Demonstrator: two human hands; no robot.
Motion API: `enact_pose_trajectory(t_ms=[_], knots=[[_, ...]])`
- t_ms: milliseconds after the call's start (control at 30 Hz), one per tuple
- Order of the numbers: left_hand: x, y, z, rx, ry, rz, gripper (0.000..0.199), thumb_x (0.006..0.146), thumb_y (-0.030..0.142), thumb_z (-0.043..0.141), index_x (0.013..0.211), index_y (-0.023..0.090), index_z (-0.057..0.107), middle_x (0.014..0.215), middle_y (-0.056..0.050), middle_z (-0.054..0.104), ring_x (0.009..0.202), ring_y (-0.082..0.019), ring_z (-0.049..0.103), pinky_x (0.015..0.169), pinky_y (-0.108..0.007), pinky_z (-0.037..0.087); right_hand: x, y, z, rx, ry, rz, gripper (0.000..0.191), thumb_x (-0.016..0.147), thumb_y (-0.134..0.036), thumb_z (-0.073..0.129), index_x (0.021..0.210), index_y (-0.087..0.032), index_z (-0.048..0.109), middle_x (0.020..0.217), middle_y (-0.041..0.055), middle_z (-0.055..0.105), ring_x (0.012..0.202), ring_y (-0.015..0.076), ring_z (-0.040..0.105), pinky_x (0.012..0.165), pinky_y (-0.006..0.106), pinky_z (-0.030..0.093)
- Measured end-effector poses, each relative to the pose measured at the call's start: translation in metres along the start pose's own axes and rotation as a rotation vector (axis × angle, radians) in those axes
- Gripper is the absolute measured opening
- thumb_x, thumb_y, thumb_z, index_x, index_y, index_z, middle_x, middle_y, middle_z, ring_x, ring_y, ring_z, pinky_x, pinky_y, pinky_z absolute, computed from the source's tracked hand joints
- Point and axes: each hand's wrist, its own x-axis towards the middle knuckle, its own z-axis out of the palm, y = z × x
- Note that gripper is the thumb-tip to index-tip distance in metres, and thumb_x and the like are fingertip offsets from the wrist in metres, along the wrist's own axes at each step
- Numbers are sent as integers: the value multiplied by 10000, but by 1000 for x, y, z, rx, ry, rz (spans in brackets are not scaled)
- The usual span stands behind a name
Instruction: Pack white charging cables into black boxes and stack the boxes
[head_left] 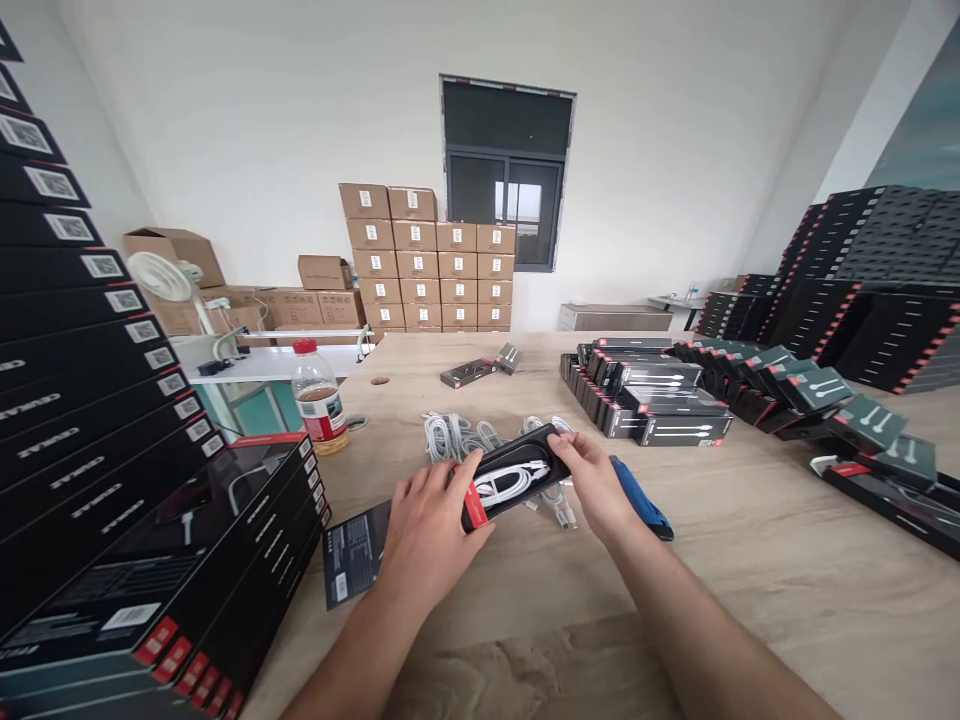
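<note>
A narrow black tray [538, 441] with a red tab at its near left end is held above the table. Inside it lies a coiled white cable [504, 484]. My left hand [431, 525] is closed around the tray's left end, near the red tab. The right end is pinched by my right hand [589, 472], thumb and fingers at the corner. A dark printed sleeve [352, 555] lies partly under my left hand. Behind the tray are bundles of white cables [450, 436], and more cable ends show beneath it.
Stacked black boxes [262, 520] rise at the left, beside a bottle [319, 405]. A blue object [639, 498] lies right of my right hand. Small packaged boxes [637, 390] fill the right-hand side, with open boxes [870, 425] farther right. Two small boxes [469, 373] lie toward the back.
</note>
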Motion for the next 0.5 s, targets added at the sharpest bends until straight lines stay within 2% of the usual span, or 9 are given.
enact_pose_trajectory(t_ms=[100,167,233,367,500], knots=[[-1,-3,0,24,-46,-11,685,794,316,721,1440,281,495,1244,-98,659,1115,-323,583,933,-471,395,1,-5,-7,-202,-12,-181,301,656,-410,827,877,-235,721,1142,84,671,1198,319,530,1073,500,367],[-1,-3,0,17,-58,-7,696,783,299,726,1440,280,496,1253,-103,655,1124,-331,582,938,-481,395,-3,-5,-8,-480,-115,-395,196,741,-351,767,912,-257,744,1327,89,607,1335,322,429,1149,533,276],[-1,-3,0,2,-60,5,696,772,282,732,1429,286,505,1263,-104,652,1137,-336,581,956,-492,388,-8,-2,-9,-762,-258,-535,128,801,-296,711,921,-274,751,1411,84,565,1398,337,363,1153,594,252],[-2,0,0,-19,-85,22,687,744,258,750,1396,282,534,1251,-100,656,1152,-336,583,985,-492,376,-12,5,-9,-997,-420,-490,85,820,-197,677,838,-257,735,1498,77,503,1459,372,273,1118,667,260],[-2,0,-1,-53,-150,-26,713,733,279,767,1403,284,522,1257,-95,657,1171,-333,585,1013,-488,374,-10,0,-10,-936,-451,-526,72,876,-224,640,843,-241,701,1489,87,523,1452,341,295,1130,627,283]])
